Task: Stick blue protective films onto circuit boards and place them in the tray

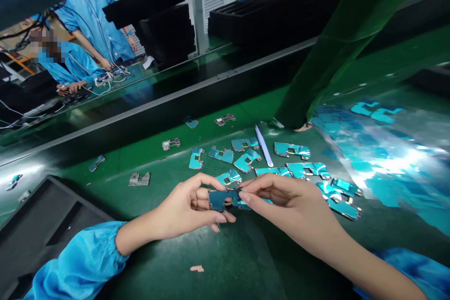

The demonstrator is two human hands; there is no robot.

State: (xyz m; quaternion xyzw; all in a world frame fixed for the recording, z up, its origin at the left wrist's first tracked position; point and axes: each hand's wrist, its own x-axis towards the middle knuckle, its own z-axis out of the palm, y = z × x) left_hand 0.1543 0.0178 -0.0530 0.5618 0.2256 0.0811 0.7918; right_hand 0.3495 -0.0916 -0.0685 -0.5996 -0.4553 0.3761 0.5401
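A board (222, 199), small and blue with a cut-out outline, sits between both hands just above the green tabletop (218, 262), in the lower middle of the view. The left hand (186, 208) holds its left end, thumb beneath and fingers (207, 182) curled over the top edge. The right hand (284, 199) meets it from the other side, its fingers (246, 195) pinched narrow on the board's right end, so both hands are closed on the same piece. Both arms wear blue sleeves (80, 262). Just beyond the hands lies a loose spread of similar blue boards (291, 150) flat on the tabletop, some touching or overlapping, with a white stick (263, 145) lying among them. Further left a few grey boards (139, 178) lie well apart from each other. To the right a shiny clear bag (386, 159) holds more blue pieces. A small tan scrap (197, 268) lies near the front edge, between the two arms. A black tray (38, 225) sits at the lower left corner. Stacks of black trays (165, 23) stand at the back, and beyond a rail two people in blue coats (94, 23) work at another bench.
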